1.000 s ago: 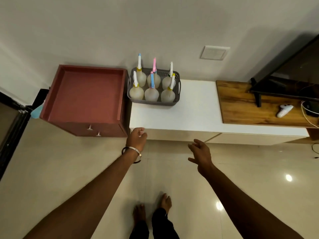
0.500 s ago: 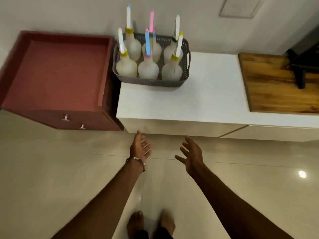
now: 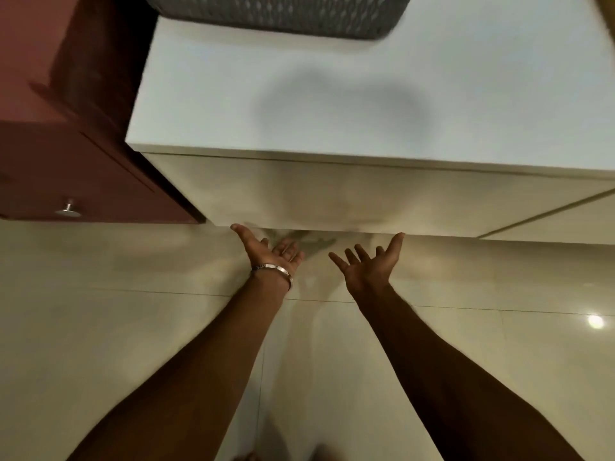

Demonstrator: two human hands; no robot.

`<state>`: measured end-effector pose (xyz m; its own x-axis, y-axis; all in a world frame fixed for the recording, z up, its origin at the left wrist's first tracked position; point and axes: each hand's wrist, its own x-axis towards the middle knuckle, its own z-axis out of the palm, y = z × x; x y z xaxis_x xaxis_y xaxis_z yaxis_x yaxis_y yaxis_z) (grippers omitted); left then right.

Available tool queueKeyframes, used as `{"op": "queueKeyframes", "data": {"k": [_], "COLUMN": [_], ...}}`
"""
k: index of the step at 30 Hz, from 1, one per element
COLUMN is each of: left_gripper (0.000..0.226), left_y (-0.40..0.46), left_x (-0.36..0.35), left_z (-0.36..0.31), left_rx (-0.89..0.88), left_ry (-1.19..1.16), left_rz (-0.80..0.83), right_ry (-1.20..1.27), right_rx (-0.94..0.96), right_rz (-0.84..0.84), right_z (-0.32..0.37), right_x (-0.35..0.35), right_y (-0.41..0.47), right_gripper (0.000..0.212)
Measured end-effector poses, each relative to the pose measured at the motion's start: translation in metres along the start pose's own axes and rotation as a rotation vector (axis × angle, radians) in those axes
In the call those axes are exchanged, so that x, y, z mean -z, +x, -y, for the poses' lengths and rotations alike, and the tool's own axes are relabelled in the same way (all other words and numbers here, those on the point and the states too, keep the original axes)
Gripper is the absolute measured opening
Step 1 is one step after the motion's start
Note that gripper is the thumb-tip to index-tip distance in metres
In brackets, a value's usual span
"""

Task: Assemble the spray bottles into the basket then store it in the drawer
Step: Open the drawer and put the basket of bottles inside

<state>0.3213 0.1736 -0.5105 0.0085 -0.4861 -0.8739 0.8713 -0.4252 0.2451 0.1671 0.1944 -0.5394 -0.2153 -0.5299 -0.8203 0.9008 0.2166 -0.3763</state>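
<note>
Basket point(image 3: 276, 13), grey and woven, sits at the back of the white cabinet top point(image 3: 332, 104), its long side running left to right; only its lower wall shows. Below the cabinet's front edge, left hand point(image 3: 269, 251) and right hand point(image 3: 369, 264) are spread, palms up, holding nothing.

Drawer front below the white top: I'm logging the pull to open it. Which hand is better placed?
Neither clearly, in my judgement: left hand and right hand both sit open, palm up, at the lower edge of the drawer front, so probably both.
</note>
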Motion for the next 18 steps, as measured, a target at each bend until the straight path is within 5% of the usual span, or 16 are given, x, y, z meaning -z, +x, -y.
{"op": "queueKeyframes", "data": {"k": [18], "left_gripper": [0.109], "left_y": [0.060], "left_x": [-0.009], "left_z": [0.008], "left_rx": [-0.011], "left_ry": [-0.160], "left_rz": [0.165], "right_ry": [0.151], "right_rx": [-0.001], "right_rz": [0.126], "right_z": [0.008], "right_x": [-0.005], "right_y": [0.056], "right_gripper": [0.101]}}
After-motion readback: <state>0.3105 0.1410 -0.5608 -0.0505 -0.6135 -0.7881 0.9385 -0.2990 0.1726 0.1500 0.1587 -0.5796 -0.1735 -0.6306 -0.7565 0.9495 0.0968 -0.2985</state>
